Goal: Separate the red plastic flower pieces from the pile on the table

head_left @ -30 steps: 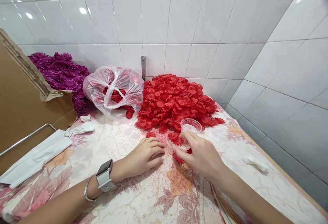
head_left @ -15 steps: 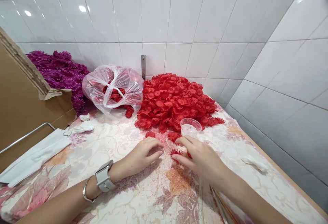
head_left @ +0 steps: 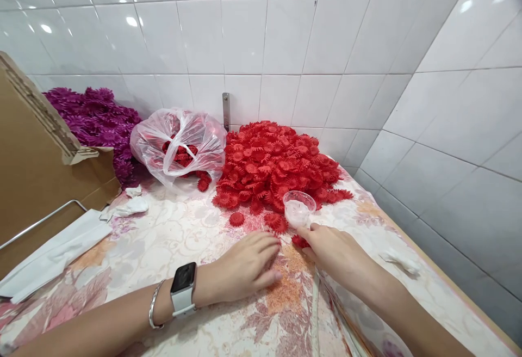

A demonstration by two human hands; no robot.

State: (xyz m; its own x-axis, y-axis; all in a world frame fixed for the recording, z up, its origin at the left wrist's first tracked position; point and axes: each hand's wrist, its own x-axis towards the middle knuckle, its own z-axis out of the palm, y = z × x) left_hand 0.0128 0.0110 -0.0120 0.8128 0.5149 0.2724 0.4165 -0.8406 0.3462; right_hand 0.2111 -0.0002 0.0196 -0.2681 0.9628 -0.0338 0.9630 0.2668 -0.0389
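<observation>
Red flower point(head_left: 299, 241): on the worktop point(head_left: 175, 242), at the right hand's point(head_left: 336, 253) fingertips.
Right hand: fingers at the flower; cannot tell whether they grip it.
Left hand point(head_left: 242, 267): fingers loosely curved, thumb apart from them.
Clear cup point(head_left: 299, 211): just beyond the right hand, whitish contents.
Red pile point(head_left: 273, 164): behind the cup.
Plastic bag point(head_left: 150, 145): beside the pile, on its left.

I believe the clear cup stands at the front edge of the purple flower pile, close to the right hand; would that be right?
Not quite: the head view shows the clear cup at the front edge of the red flower pile, not the purple pile, and close to the right hand.
</observation>
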